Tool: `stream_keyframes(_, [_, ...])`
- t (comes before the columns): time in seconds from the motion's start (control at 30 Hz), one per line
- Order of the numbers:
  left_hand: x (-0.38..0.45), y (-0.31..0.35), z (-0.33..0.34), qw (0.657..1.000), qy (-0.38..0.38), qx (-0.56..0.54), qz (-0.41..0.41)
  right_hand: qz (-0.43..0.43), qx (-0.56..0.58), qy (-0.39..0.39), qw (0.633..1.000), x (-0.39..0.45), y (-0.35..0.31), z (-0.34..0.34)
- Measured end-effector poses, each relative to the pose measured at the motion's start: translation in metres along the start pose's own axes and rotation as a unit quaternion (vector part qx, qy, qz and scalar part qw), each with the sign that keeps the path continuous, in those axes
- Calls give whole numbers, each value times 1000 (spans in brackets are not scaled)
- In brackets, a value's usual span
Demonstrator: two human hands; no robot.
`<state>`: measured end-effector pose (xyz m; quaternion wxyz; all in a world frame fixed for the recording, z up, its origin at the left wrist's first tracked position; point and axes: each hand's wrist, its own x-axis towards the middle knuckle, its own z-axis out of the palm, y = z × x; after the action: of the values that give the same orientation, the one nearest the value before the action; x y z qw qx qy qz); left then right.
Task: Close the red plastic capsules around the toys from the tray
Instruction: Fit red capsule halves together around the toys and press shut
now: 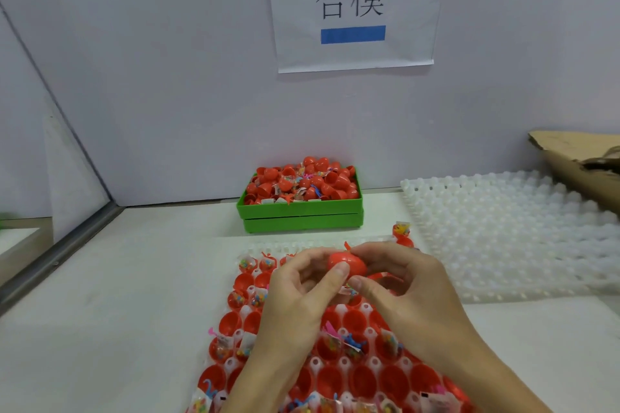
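Fingers of both hands, left (295, 292) and right (406, 282), pinch one red capsule (346, 264) between their tips above the tray (335, 365), its long axis running hand to hand, each equally near, ready to squeeze together.

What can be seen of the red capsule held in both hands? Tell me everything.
The red capsule is a glossy, rounded plastic shell, held just above the white tray of open red halves. The left hand pinches it from the near left, thumb on its front; the right hand grips its right side and top. A thin orange strip sticks out at its upper edge, so it looks not fully closed.
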<state>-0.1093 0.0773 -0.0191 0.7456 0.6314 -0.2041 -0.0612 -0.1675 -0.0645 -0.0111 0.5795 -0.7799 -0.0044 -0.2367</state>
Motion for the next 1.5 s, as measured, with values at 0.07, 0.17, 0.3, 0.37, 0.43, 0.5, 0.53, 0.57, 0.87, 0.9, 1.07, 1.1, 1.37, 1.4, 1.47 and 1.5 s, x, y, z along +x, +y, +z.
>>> stream_keyframes(0.07, [0, -3, -2, 1000, -1, 17, 7, -16, -19, -17, 1000, -2, -2, 0])
stream_keyframes(0.17, [3, -10, -3, 999, -11, 49, 11, -53, -54, -25, 997, -4, -2, -3])
stream_keyframes(0.3, [4, -11, -2, 999, -32, 37, 0, -44, -46, -19, 998, -4, 4, -8])
stream_keyframes(0.37, [1, -5, -1, 999, -45, 30, 8, -32, -32, -6, 999, -4, 6, -9])
stream_keyframes(0.43, [-1, 0, 0, 998, -56, 38, 20, -25, -23, 6, 999, -3, 10, -11])
stream_keyframes(0.5, [-2, 3, -1, 997, -64, 47, 26, -18, -13, 11, 1000, -3, 12, -12])
stream_keyframes(0.53, [-3, 4, -1, 996, -65, 50, 28, -16, -8, 16, 1000, -3, 13, -12])
stream_keyframes(0.57, [-3, 5, -1, 996, -66, 52, 32, -16, -4, 22, 1000, -4, 13, -11])
stream_keyframes(0.87, [-9, 10, 4, 990, -44, 106, 81, -56, -44, 38, 997, -3, 14, -12])
stream_keyframes(0.9, [-9, 10, 5, 989, -36, 116, 81, -60, -55, 40, 996, -3, 15, -11])
stream_keyframes(1.07, [-9, 9, 7, 977, -3, 192, 91, -91, -85, 43, 991, -2, 16, -6])
stream_keyframes(1.1, [-8, 9, 8, 973, 1, 207, 97, -96, -88, 44, 991, -2, 16, -6])
stream_keyframes(1.37, [-10, 11, 9, 972, -21, 219, 87, -82, -62, 30, 994, -1, 17, -5])
stream_keyframes(1.4, [-10, 12, 9, 972, -30, 216, 87, -66, -46, 23, 997, 0, 16, -6])
stream_keyframes(1.47, [-10, 12, 9, 975, -42, 202, 85, -35, -15, 11, 999, 1, 17, -8])
stream_keyframes(1.5, [-10, 11, 9, 977, -45, 190, 80, -26, -6, 11, 1000, 1, 17, -9])
